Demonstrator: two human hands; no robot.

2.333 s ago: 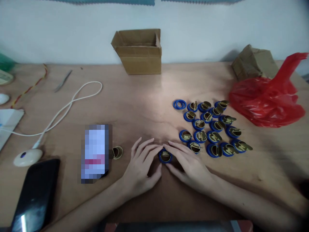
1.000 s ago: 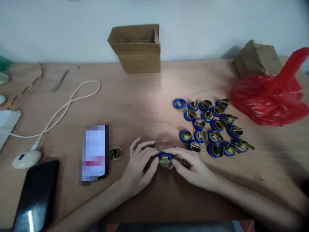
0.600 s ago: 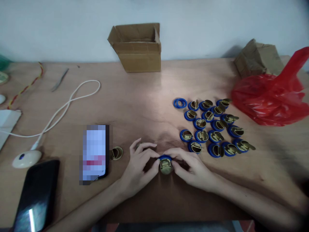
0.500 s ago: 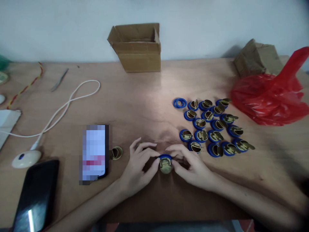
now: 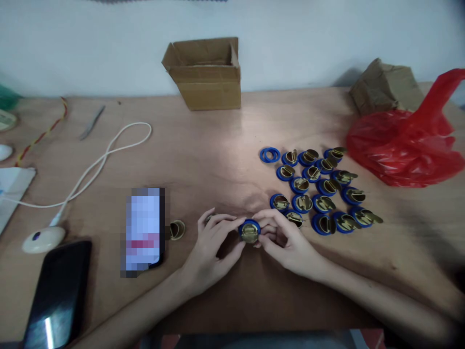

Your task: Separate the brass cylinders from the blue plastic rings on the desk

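Observation:
Near the front of the table, a round brass-coloured clip piece with a blue ring (image 5: 250,231) is held between my two hands. My left hand (image 5: 210,249) is closed on its left edge with thumb and index finger, the other fingers stretched over the tabletop. From the right, my right hand (image 5: 288,242) pinches the same piece, its other fingers curled behind. A small brass part shows partly under my left fingers. Beside the left hand lies a brass round piece without a blue ring (image 5: 177,230). Several similar clip pieces in blue rings (image 5: 300,185) lie to the right.
Loose blue rings (image 5: 270,155) lie beyond the rows. A red plastic bag (image 5: 403,150) and brown paper package (image 5: 388,87) sit far right. An open cardboard box (image 5: 210,87) stands by the wall. A lit phone (image 5: 145,228), dark phone (image 5: 58,295), white mouse (image 5: 43,240) and white cable (image 5: 105,152) are left.
The held clip piece has been raised and turned, so its brass disc now sits within the blue ring's outline rather than below it. My right fingers have curled in behind it.

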